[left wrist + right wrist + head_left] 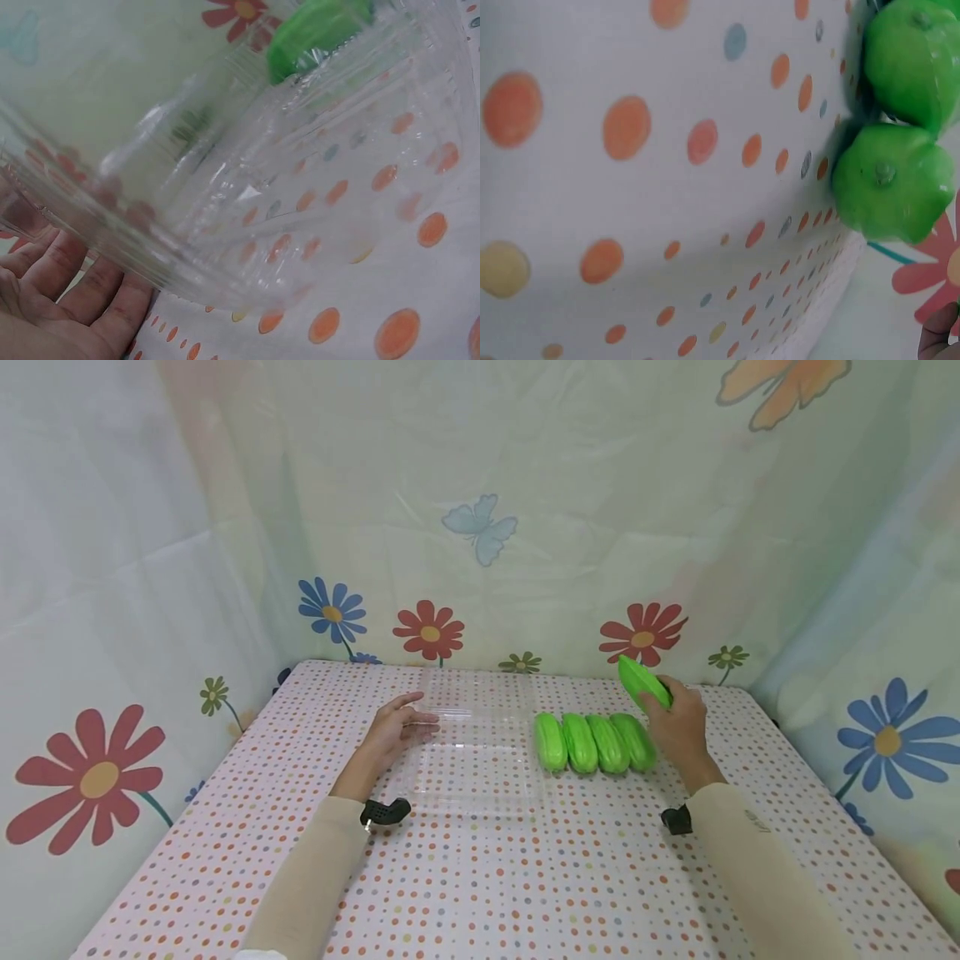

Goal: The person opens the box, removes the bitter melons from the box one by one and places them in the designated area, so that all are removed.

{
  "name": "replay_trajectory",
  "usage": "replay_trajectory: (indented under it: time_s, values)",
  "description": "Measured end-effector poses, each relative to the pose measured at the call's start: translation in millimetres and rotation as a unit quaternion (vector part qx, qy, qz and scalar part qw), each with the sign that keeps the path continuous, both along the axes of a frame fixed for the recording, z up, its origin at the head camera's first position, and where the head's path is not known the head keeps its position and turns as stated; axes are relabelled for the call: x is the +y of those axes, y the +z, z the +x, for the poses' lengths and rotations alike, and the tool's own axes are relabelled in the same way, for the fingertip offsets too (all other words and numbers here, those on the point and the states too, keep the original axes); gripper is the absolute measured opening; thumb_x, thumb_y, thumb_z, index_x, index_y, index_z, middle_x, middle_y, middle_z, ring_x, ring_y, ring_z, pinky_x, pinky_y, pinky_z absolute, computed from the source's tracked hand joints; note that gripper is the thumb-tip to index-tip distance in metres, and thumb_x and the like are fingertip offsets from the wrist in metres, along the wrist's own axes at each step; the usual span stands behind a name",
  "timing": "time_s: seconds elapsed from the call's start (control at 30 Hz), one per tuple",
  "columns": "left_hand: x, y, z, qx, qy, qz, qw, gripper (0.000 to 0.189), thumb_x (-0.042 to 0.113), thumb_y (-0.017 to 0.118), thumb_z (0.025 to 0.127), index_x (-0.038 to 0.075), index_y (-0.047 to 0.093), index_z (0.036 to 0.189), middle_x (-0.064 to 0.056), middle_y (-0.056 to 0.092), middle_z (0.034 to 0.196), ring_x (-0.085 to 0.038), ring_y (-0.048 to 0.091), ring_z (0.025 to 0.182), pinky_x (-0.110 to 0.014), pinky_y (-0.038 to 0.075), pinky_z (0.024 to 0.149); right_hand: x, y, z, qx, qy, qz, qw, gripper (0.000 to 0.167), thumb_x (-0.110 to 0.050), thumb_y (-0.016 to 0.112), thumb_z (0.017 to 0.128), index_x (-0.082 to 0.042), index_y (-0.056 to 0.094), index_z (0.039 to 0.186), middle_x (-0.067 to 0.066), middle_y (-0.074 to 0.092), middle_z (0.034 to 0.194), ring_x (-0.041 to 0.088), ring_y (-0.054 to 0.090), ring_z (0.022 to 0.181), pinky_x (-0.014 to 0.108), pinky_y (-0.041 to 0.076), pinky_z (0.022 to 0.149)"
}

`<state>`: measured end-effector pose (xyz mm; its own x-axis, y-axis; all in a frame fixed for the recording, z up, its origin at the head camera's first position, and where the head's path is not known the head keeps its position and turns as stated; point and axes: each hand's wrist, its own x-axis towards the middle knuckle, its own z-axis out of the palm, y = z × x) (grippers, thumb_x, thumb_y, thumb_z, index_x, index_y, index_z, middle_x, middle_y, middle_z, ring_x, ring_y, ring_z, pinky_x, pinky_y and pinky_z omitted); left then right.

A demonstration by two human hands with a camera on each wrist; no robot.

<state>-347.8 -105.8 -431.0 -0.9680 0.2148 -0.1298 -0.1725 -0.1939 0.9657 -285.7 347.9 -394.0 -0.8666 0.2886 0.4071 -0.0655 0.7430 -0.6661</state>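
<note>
A clear plastic box [480,760] stands in the middle of the table. My left hand [396,728] is at its left side, fingers loosely extended; in the left wrist view the fingers [97,289] lie against the clear wall. To the right of the box several green ribbed gourds [581,743] lie side by side in a row. Above the right end of that row, my right hand [678,718] grips another green gourd [640,678] between thumb and fingers, its tip pointing up and to the left. The right wrist view shows the stub ends of the lying gourds [892,180] close up.
A dotted cloth covers the table [480,885]. Curtains printed with flowers and butterflies hang along the back [375,527] and both sides. A black wrist device [385,812] sits on the left wrist, with another [677,820] on the right.
</note>
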Motion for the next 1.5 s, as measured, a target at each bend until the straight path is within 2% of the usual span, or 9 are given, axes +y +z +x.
replay_trajectory:
  time_s: [0.13,0.33,0.6,0.8,0.93,1.07,1.23,1.5]
  values:
    - [-0.5,-0.3,-0.9,0.002,0.0,0.0,1.0,0.052,0.004,0.04,0.103,0.009,0.04,0.155,-0.014,0.075,0.107,-0.035,0.069,0.112,-0.046,0.053,0.1,9.0,1.3,1.2,0.016,-0.023,-0.015,0.9995,0.056,-0.031,0.053,0.103,0.004,0.049,0.146,0.031,0.055,0.127,0.043,0.05,0.112,0.056,0.046,0.086]
    - [-0.3,-0.5,-2.4,0.005,0.001,-0.002,1.0,0.053,0.004,0.039,0.102,0.009,0.04,0.155,-0.016,0.075,0.109,-0.037,0.068,0.114,-0.046,0.053,0.1,22.7,0.1,6.5,-0.02,-0.057,-0.035,0.9976,0.06,-0.036,0.054,0.102,0.001,0.046,0.149,0.029,0.053,0.131,0.043,0.049,0.117,0.057,0.045,0.093]
    - [-0.4,-3.3,-2.2,0.001,0.002,0.006,1.0,0.055,0.002,0.04,0.1,0.008,0.04,0.155,-0.014,0.075,0.105,-0.037,0.069,0.113,-0.047,0.052,0.1,28.8,-9.7,9.7,-0.041,-0.052,-0.035,0.9972,0.061,-0.03,0.061,0.101,0.005,0.044,0.148,0.031,0.051,0.141,0.047,0.049,0.127,0.061,0.044,0.102]
    - [-0.4,-4.5,0.5,0.0,-0.001,0.002,1.0,0.055,0.003,0.04,0.101,0.008,0.039,0.155,-0.015,0.075,0.106,-0.036,0.069,0.112,-0.047,0.053,0.1,30.0,-16.0,12.3,-0.05,-0.038,-0.003,0.998,0.061,-0.025,0.068,0.097,0.008,0.046,0.144,0.032,0.052,0.137,0.046,0.049,0.123,0.062,0.044,0.099]
    - [-0.1,-2.2,0.0,-0.002,0.002,0.002,1.0,0.054,0.004,0.04,0.102,0.009,0.039,0.155,-0.015,0.075,0.107,-0.037,0.068,0.113,-0.047,0.052,0.101,32.3,-19.4,13.3,-0.071,-0.045,0.017,0.9963,0.064,-0.027,0.07,0.096,0.01,0.046,0.142,0.032,0.052,0.134,0.045,0.049,0.119,0.061,0.044,0.097]
    - [0.7,0.6,-1.9,0.001,0.001,0.002,1.0,0.053,0.005,0.039,0.102,0.009,0.04,0.155,-0.016,0.074,0.109,-0.037,0.068,0.115,-0.047,0.051,0.102,36.3,-21.1,14.5,-0.105,-0.049,0.036,0.9927,0.065,-0.029,0.071,0.095,0.014,0.046,0.136,0.033,0.053,0.127,0.044,0.051,0.111,0.059,0.046,0.09]
    - [0.8,1.6,-3.0,0.0,-0.001,0.002,1.0,0.053,0.004,0.039,0.102,0.009,0.039,0.155,-0.016,0.075,0.108,-0.037,0.068,0.115,-0.047,0.052,0.102,41.5,-23.1,15.7,-0.151,-0.032,0.06,0.9863,0.065,-0.032,0.072,0.094,0.017,0.047,0.129,0.032,0.054,0.118,0.042,0.053,0.102,0.055,0.048,0.082]
    - [-0.3,-1.9,-2.5,-0.001,0.001,0.001,1.0,0.053,0.004,0.039,0.103,0.009,0.039,0.155,-0.014,0.075,0.106,-0.036,0.068,0.114,-0.047,0.051,0.102,47.5,-28.5,15.3,-0.181,-0.008,0.09,0.9793,0.062,-0.034,0.071,0.094,0.016,0.049,0.123,0.032,0.055,0.113,0.042,0.055,0.099,0.054,0.049,0.078]
